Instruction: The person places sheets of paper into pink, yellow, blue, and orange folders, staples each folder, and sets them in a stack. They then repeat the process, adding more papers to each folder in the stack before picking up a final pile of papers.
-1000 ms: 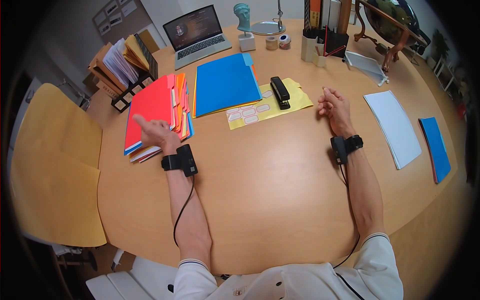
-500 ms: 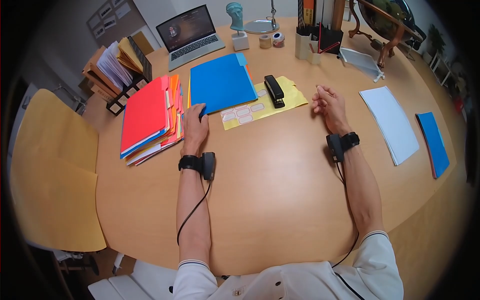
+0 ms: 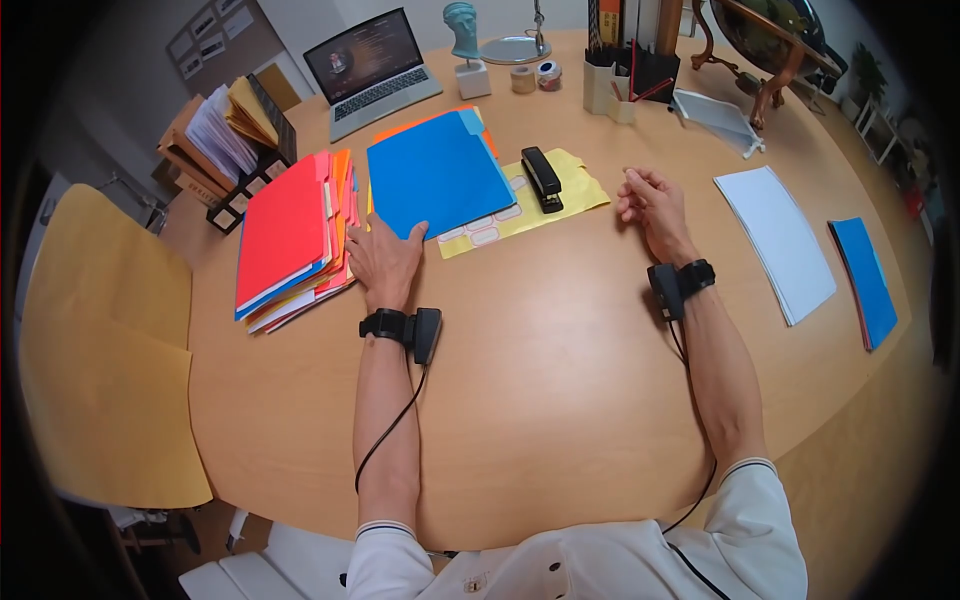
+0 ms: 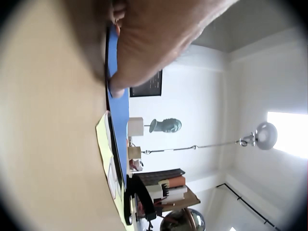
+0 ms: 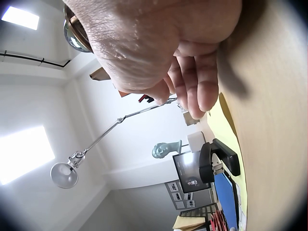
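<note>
My left hand (image 3: 385,260) lies at the near left corner of a blue folder (image 3: 435,170), fingers spread and thumb on its near edge. In the left wrist view the thumb (image 4: 130,72) touches the folder's edge. Beneath the blue folder, orange (image 3: 400,126) shows along the far side. Left of this hand sits a thick stack of red folders (image 3: 285,220) with other colours below. A black stapler (image 3: 543,180) stands on a yellow folder (image 3: 575,195) with white labels. My right hand (image 3: 655,210) rests right of the yellow folder, fingers loosely curled with nothing in them.
White paper (image 3: 775,245) and a narrow blue folder (image 3: 863,285) lie at the right. Along the back are a file holder (image 3: 235,140), a laptop (image 3: 370,75), a bust (image 3: 463,40), tape rolls (image 3: 523,80), pen holders (image 3: 605,90) and a globe (image 3: 770,40).
My left hand has come from over the red stack to the blue folder's near corner, its fingers now spread. The blue folder has shifted nearer, baring orange behind it. My right hand stays put.
</note>
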Tool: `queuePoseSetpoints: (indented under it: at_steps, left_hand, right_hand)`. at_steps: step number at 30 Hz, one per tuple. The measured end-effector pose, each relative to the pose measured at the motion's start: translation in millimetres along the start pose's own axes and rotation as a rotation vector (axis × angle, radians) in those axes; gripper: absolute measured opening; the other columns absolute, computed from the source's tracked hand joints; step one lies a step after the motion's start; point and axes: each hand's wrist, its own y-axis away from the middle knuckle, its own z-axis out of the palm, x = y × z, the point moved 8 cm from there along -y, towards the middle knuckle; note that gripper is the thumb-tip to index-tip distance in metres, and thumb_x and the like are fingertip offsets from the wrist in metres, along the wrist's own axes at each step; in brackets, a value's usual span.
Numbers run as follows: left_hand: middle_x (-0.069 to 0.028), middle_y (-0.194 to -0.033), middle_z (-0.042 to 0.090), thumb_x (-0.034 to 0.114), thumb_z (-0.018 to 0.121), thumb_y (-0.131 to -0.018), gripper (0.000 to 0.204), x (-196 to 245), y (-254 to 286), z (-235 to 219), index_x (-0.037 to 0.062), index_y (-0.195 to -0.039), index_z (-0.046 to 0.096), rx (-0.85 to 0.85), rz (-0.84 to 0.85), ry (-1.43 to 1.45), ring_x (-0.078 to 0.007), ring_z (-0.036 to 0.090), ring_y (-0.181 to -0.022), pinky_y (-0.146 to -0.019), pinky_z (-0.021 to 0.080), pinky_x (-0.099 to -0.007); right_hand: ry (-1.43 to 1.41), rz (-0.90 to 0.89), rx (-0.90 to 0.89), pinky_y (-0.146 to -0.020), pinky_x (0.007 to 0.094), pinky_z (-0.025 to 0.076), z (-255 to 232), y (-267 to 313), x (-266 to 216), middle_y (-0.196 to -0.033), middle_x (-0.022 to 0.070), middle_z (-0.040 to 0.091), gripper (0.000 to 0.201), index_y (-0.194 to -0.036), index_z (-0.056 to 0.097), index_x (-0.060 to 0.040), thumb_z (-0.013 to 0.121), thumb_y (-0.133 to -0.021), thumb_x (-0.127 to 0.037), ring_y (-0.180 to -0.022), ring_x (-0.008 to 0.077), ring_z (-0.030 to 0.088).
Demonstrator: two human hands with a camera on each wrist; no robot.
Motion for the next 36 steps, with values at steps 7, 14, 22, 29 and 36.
queuePoseSetpoints:
  at_steps: [7, 14, 22, 29, 36]
  left_hand:
    - [-0.0364, -0.115, 0.061, 0.039, 0.087, -0.078, 0.083, -10.2, -1.1, 5.6, -0.0117, -0.131, 0.048, -0.132, -0.108, 0.139, -0.05, 0.064, -0.106, -0.087, 0.054, -0.0546]
    - [-0.0282, -0.093, 0.068, 0.023, 0.085, -0.079, 0.059, -22.3, -8.9, 7.1, -0.0117, -0.116, 0.055, 0.024, -0.028, 0.242, -0.0438, 0.07, -0.091, -0.082, 0.055, -0.052]
    - [-0.0109, -0.094, 0.07, 0.008, 0.067, -0.097, 0.013, -57.5, -21.1, 41.0, -0.0012, -0.102, 0.061, -0.2, -0.476, 1.386, -0.0212, 0.07, -0.079, -0.067, 0.059, -0.0287]
    - [-0.0067, -0.108, 0.07, 0.01, 0.066, -0.099, 0.016, -26.5, -30.3, 39.1, 0.0048, -0.111, 0.058, -0.386, -0.222, 1.75, -0.0169, 0.072, -0.092, -0.072, 0.061, -0.0249]
    - [-0.0073, -0.105, 0.072, 0.008, 0.069, -0.096, 0.021, 37.6, 6.3, 21.9, 0.0062, -0.114, 0.058, -0.715, -0.1, 1.579, -0.0169, 0.074, -0.088, -0.065, 0.061, -0.0215]
  right_hand:
    - [0.015, -0.008, -0.01, -0.055, 0.0227, 0.052, 1.0, 0.3, -0.3, -0.084, 0.0066, 0.066, 0.024, -0.113, 0.061, 0.0005, 0.066, -0.1, -0.019, -0.065, 0.0106, 0.065]
    - [0.012, -0.001, -0.01, -0.055, 0.0226, 0.052, 1.6, -0.1, 1.0, -0.083, 0.0066, 0.067, 0.022, -0.112, 0.062, 0.0, 0.065, -0.1, -0.018, -0.064, 0.0106, 0.064]
    - [0.019, -0.001, -0.009, -0.054, 0.0222, 0.052, 2.0, 0.1, 0.6, -0.083, 0.0067, 0.067, 0.02, -0.111, 0.062, 0.0, 0.064, -0.101, -0.017, -0.063, 0.0112, 0.064]
    - [0.017, 0.009, -0.03, -0.052, 0.0222, 0.051, 1.1, -2.3, 3.3, -0.082, 0.0062, 0.067, 0.025, -0.111, 0.064, -0.0004, 0.066, -0.1, -0.023, -0.062, 0.0108, 0.064]
    - [-0.034, 0.014, -0.081, -0.055, 0.0209, 0.054, 11.0, 4.3, -5.0, -0.084, 0.008, 0.069, 0.045, -0.115, 0.063, 0.0013, 0.067, -0.099, -0.041, -0.063, 0.0117, 0.067]
